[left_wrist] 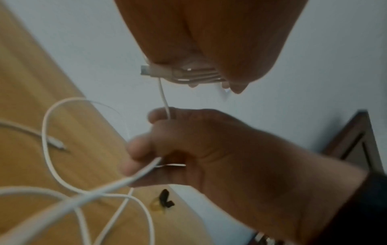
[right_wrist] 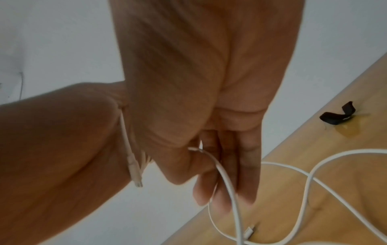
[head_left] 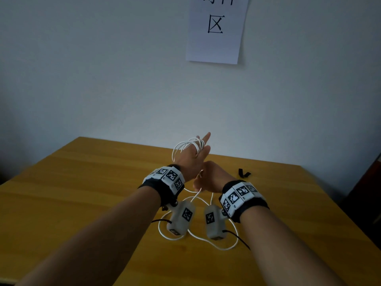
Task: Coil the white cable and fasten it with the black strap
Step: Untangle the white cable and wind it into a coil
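White cable (head_left: 186, 145) on my left hand (head_left: 192, 159), same white in the slack on the table; black strap (head_left: 244, 174) lies dark on the yellow-brown wood-grain table (head_left: 82, 182), with a glossy amber patch (right_wrist: 348, 131) beside it in the right wrist view. Wristbands (head_left: 245, 198) on both my wrists are black, carrying white blocks printed with black-and-white square marker patterns; the grey camera pods (head_left: 182, 218) under them have the same kind of marker. Wall (head_left: 103, 69) is plain pale grey-white, with a white paper sheet (head_left: 215, 29) bearing black characters, and a dark brown piece of furniture (head_left: 369, 193) sits at the right edge.
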A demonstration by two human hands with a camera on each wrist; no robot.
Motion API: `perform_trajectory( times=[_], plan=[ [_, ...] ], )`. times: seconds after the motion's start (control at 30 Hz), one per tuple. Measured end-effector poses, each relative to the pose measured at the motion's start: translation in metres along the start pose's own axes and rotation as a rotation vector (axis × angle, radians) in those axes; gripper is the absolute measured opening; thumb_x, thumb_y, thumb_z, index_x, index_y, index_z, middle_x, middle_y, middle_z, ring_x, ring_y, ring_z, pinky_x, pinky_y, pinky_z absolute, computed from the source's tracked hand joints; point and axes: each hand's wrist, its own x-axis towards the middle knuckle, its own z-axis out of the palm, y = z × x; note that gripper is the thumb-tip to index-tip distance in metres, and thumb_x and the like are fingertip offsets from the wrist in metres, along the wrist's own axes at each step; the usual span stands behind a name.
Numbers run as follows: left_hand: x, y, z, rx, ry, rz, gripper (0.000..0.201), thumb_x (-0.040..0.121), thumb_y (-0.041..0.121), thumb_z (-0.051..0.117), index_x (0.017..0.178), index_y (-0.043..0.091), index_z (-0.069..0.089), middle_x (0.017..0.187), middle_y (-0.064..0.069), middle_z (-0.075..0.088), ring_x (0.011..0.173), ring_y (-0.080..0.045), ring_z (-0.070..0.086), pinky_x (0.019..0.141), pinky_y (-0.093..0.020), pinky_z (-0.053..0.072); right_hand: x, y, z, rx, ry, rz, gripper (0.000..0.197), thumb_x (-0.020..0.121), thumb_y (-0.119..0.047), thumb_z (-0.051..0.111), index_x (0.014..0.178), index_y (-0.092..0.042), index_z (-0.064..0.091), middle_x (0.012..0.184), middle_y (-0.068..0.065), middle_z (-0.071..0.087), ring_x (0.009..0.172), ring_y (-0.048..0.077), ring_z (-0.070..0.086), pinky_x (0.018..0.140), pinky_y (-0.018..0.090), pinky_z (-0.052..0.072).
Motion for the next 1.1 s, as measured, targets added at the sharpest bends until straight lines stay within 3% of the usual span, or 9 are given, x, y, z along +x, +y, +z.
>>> perform_trajectory(
  times=[0.1,0.17,0.3,0.4,0.5,0.73,0.87,1.03,1.1],
  plan=[
    [0.004,-0.014,0.004,0.124,-0.041,0.023,0.051,0.105,0.034,0.033,0.155,0.034,0.021,0.152,-0.013,0.043,0.152,-0.023,0.012,0.118,-0.031,0.001,-0.002,-0.001,0.001,0.077,0.02,0.017,0.023,0.092,-0.006,0.059,0.07,-0.013,0.063,0.06,-0.001,0.067,0.048,0.009,0.062,0.054,0.022,0.054],
    [0.009,-0.027,0.006,0.278,-0.073,0.033,0.055,0.1,0.044,0.025,0.154,0.039,0.017,0.127,-0.011,0.066,0.149,-0.031,0.019,0.122,-0.038,-0.007,-0.002,0.001,0.001,0.047,0.06,0.016,0.026,0.093,-0.011,0.058,0.069,-0.017,0.062,0.061,-0.004,0.067,0.049,0.007,0.063,0.055,0.023,0.052],
    [0.005,-0.039,-0.002,0.541,-0.186,-0.088,0.05,0.102,0.048,0.023,0.152,0.049,0.014,0.153,-0.008,0.043,0.152,-0.03,-0.006,0.122,-0.048,0.004,-0.003,0.008,-0.001,0.122,0.05,0.032,0.021,0.096,-0.02,0.056,0.082,-0.012,0.07,0.078,0.003,0.075,0.048,0.017,0.07,0.052,0.027,0.053],
    [-0.001,-0.045,-0.006,0.683,-0.22,-0.161,0.05,0.099,0.059,0.018,0.149,0.053,0.019,0.158,-0.021,0.027,0.15,-0.036,0.012,0.121,-0.05,0.015,-0.003,0.009,-0.003,0.191,0.038,0.015,0.018,0.1,-0.024,0.059,0.101,-0.014,0.073,0.083,0.004,0.076,0.056,0.027,0.07,0.054,0.035,0.059],
    [-0.001,-0.049,-0.005,0.819,-0.215,-0.166,0.06,0.095,0.066,0.011,0.137,0.044,0.048,0.125,-0.022,0.059,0.131,-0.04,0.044,0.11,-0.049,0.033,-0.004,0.009,-0.006,0.215,-0.009,0.034,0.019,0.102,-0.025,0.06,0.113,-0.015,0.07,0.08,0.004,0.075,0.058,0.02,0.065,0.058,0.035,0.06],
    [-0.007,-0.027,-0.012,1.045,-0.072,-0.032,0.058,0.102,0.053,0.02,0.109,0.021,0.068,0.1,-0.015,0.07,0.103,-0.034,0.063,0.091,-0.042,0.044,-0.007,0.01,-0.007,0.279,-0.133,0.114,0.011,0.099,-0.025,0.066,0.098,-0.014,0.069,0.078,0.003,0.071,0.055,0.015,0.059,0.055,0.027,0.053],
    [-0.005,-0.026,-0.034,1.011,0.074,-0.137,0.059,0.102,0.052,0.017,0.099,0.017,0.064,0.09,-0.011,0.071,0.09,-0.032,0.067,0.087,-0.043,0.045,-0.015,0.018,-0.005,0.313,-0.218,0.16,0.011,0.099,-0.021,0.068,0.105,-0.012,0.07,0.075,0.003,0.069,0.055,0.013,0.057,0.053,0.027,0.053],
    [-0.006,-0.047,-0.047,0.872,0.054,-0.317,0.062,0.102,0.051,0.021,0.092,0.01,0.066,0.086,-0.008,0.066,0.089,-0.028,0.066,0.072,-0.035,0.049,-0.019,0.023,-0.011,0.33,0.094,0.062,0.021,0.091,-0.041,0.073,0.092,-0.02,0.073,0.076,-0.005,0.067,0.068,0.011,0.061,0.061,0.025,0.046],
    [-0.008,-0.052,-0.046,0.786,-0.007,-0.415,0.064,0.102,0.052,0.02,0.096,0.008,0.066,0.09,-0.008,0.066,0.089,-0.027,0.065,0.074,-0.035,0.048,-0.016,0.023,-0.015,0.48,0.221,0.046,0.021,0.092,-0.036,0.07,0.078,-0.02,0.071,0.06,-0.008,0.054,0.056,0.011,0.048,0.054,0.024,0.038]
  ],
)
